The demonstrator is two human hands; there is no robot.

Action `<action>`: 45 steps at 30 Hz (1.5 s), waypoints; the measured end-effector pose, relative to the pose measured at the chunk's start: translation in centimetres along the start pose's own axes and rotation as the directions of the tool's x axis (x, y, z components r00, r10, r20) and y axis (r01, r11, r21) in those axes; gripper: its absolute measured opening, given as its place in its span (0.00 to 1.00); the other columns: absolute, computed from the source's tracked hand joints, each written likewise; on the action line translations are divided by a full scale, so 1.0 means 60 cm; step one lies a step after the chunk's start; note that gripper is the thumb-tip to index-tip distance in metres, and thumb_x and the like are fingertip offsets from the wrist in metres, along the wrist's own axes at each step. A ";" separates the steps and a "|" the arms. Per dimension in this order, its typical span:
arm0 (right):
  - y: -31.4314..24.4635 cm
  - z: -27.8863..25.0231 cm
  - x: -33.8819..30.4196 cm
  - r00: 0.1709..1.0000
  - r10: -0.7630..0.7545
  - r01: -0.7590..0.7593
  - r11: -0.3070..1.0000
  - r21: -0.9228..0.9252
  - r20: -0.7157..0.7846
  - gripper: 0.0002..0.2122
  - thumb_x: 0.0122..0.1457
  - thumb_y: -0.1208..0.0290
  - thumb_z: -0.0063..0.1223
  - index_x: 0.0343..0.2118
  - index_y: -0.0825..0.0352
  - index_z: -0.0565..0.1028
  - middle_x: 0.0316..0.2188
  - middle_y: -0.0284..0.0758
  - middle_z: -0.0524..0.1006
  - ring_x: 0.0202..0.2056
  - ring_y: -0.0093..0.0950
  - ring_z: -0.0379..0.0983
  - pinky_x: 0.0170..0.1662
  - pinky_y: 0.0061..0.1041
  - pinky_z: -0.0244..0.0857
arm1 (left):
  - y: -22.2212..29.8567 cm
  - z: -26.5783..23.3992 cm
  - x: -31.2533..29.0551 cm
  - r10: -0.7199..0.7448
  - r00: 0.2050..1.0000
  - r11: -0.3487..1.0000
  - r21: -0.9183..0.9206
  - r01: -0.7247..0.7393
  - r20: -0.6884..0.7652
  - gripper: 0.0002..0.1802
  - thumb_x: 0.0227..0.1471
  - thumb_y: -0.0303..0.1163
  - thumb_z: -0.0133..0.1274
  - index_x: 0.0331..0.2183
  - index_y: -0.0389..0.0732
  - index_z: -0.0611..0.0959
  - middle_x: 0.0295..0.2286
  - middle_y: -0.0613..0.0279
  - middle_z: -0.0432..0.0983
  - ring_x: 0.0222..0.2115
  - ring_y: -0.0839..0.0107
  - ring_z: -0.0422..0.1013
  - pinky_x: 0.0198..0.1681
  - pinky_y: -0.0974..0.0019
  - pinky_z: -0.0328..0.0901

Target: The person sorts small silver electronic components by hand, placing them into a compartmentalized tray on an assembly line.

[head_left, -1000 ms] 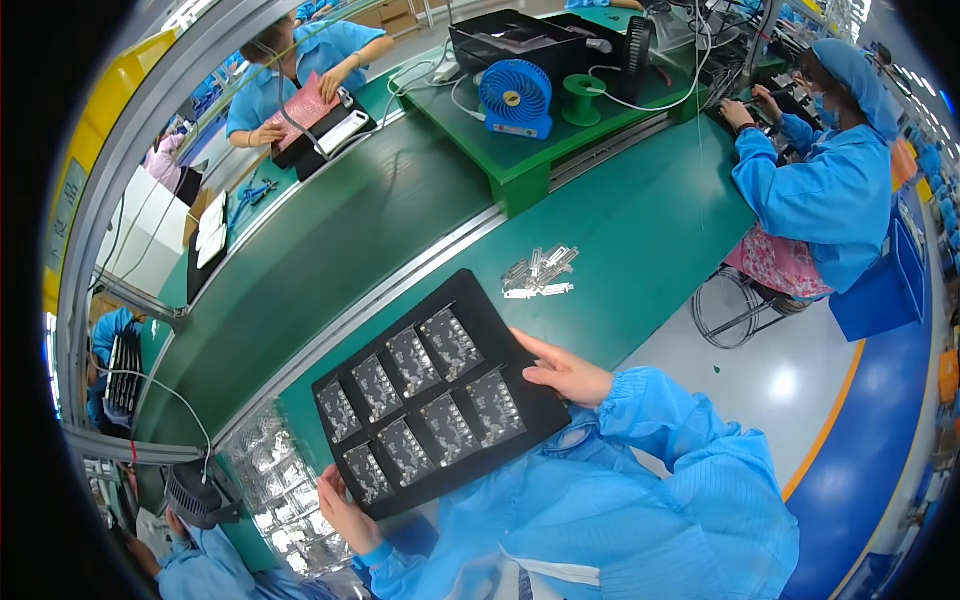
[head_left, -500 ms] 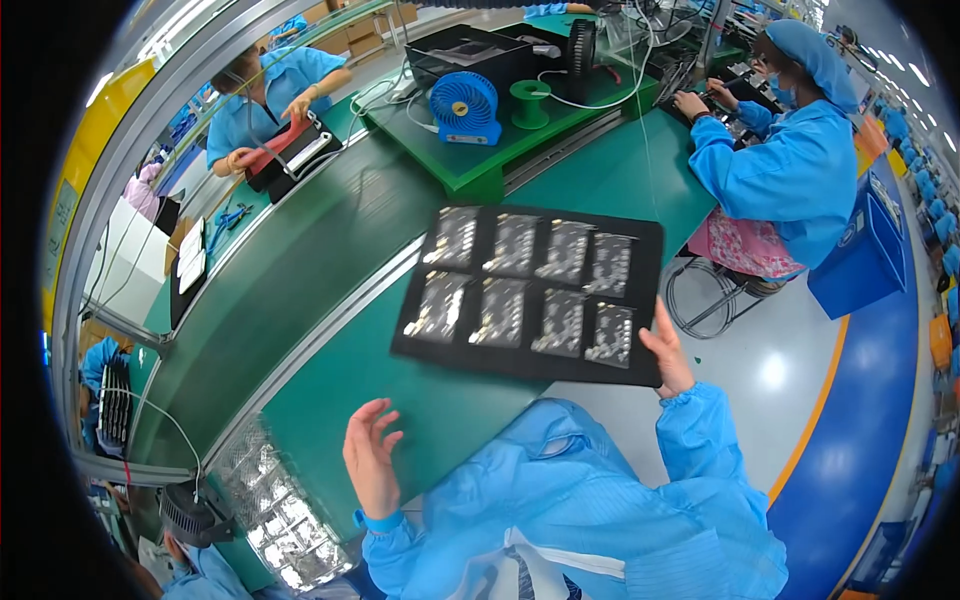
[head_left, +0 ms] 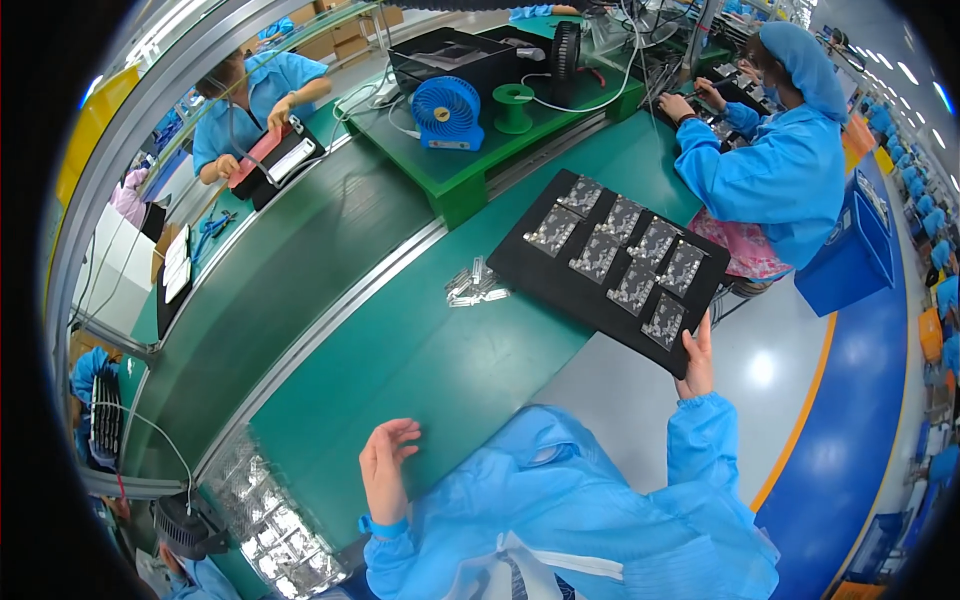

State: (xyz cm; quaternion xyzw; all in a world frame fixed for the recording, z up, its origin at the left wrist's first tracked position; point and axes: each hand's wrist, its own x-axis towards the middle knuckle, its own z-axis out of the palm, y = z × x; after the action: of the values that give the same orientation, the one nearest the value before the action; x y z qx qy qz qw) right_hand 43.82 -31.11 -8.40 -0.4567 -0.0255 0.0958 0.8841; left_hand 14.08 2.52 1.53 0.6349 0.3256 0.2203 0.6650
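Observation:
My right hand grips the near right corner of a black foam tray. Several small circuit boards sit in two rows of slots on its face. The tray is tilted, its left part above the green bench and its right part out past the edge. Over the front of the bench, my left hand is empty, its fingers loosely bent and apart. A small pile of shiny clip-like pieces lies on the bench just left of the tray.
Clear plastic blister trays lie at the bench's lower left. A conveyor belt runs alongside. On a raised green platform stand a blue fan and a green spool. One co-worker sits at the right, another across the belt.
The foam tray has swung to the right and turned clockwise, held by my right hand, uncovering the pile of small pieces. My left hand has shifted slightly and stays empty.

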 end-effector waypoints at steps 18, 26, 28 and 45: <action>0.060 0.046 0.081 0.992 -0.119 0.124 0.987 0.099 -0.049 0.31 0.65 0.84 0.38 0.69 0.59 0.46 0.66 0.35 0.55 0.61 0.30 0.61 0.62 0.30 0.60 | 0.001 0.018 0.024 -0.030 0.999 0.998 0.058 0.027 0.037 0.24 0.68 0.43 0.37 0.41 0.31 0.80 0.38 0.55 0.79 0.39 0.70 0.73 0.41 0.69 0.67; 0.045 0.024 0.053 0.998 -0.048 0.051 0.996 0.068 -0.046 0.31 0.65 0.83 0.39 0.69 0.60 0.45 0.67 0.36 0.55 0.62 0.30 0.61 0.62 0.30 0.59 | 0.009 0.035 0.036 -0.041 0.997 0.995 0.090 0.034 0.071 0.22 0.68 0.41 0.38 0.40 0.32 0.80 0.38 0.57 0.79 0.39 0.71 0.73 0.41 0.69 0.67; 0.034 0.022 0.038 0.998 -0.051 0.053 0.997 0.052 -0.031 0.32 0.65 0.83 0.39 0.69 0.60 0.45 0.67 0.36 0.54 0.62 0.30 0.60 0.62 0.29 0.58 | 0.017 0.041 0.041 -0.028 0.996 0.991 0.133 0.016 0.090 0.22 0.67 0.39 0.38 0.40 0.33 0.80 0.38 0.58 0.79 0.38 0.72 0.73 0.42 0.69 0.67; 0.075 0.076 -0.165 0.840 0.429 -0.405 0.903 -0.141 0.331 0.35 0.62 0.80 0.44 0.70 0.60 0.43 0.66 0.38 0.56 0.59 0.32 0.64 0.60 0.31 0.61 | 0.039 -0.067 0.051 0.567 0.824 0.587 0.694 -0.417 0.015 0.14 0.55 0.25 0.53 0.44 0.36 0.79 0.47 0.50 0.72 0.49 0.54 0.68 0.53 0.59 0.63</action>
State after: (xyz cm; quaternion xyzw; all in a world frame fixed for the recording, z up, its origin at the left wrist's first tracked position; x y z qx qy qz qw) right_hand 32.84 -26.82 -9.00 -0.4549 -0.0876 0.3657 0.8072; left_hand 13.64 7.74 3.43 0.8683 0.2602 0.3290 0.2647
